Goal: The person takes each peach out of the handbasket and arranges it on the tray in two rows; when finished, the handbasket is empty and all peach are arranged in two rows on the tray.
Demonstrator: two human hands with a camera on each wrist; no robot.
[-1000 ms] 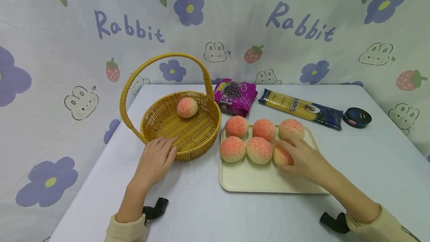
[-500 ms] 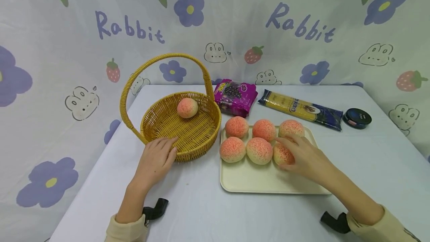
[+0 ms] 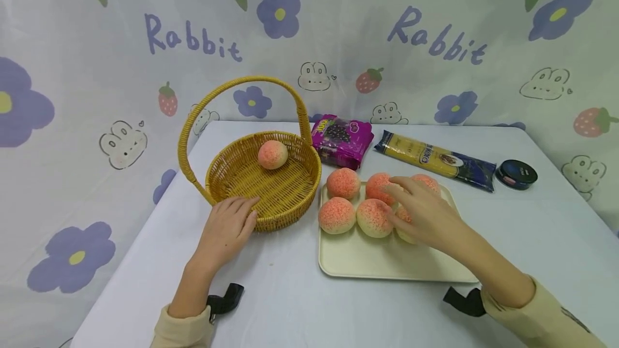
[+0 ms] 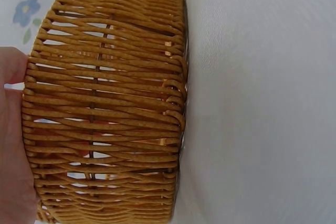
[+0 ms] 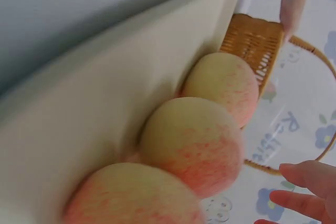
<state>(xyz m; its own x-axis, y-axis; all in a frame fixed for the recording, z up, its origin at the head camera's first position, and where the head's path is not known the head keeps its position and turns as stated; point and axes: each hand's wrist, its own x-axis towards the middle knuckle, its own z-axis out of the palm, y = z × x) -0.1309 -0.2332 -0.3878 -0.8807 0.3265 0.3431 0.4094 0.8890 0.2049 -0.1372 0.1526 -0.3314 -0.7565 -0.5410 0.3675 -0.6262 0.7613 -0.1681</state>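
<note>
Six pinkish-red and cream peaches sit in two rows on a cream tray (image 3: 367, 262). My right hand (image 3: 425, 211) is over the tray's right side, fingers spread and nothing held. It partly hides the front right peach (image 3: 404, 224) and back right peach (image 3: 427, 181), with fingertips overlapping the front middle peach (image 3: 373, 218). In the right wrist view, its fingers (image 5: 302, 200) stand apart from the peaches. My left hand (image 3: 227, 230) rests on the near left rim of a yellow woven basket (image 3: 271, 224), fingertips over the edge. One peach (image 3: 273, 154) lies inside the basket.
Behind the tray lie a purple snack bag (image 3: 342, 141) and a yellow and blue pasta packet (image 3: 435, 160). A round black tin (image 3: 516, 174) stands at the right. The basket's tall handle (image 3: 242, 82) arches up. A patterned cloth (image 3: 338, 31) hangs behind the table.
My right hand has lifted off the front right peach and shifted up and left, fingers wider apart. The left hand stays at the basket's rim. The head view has shifted slightly.
</note>
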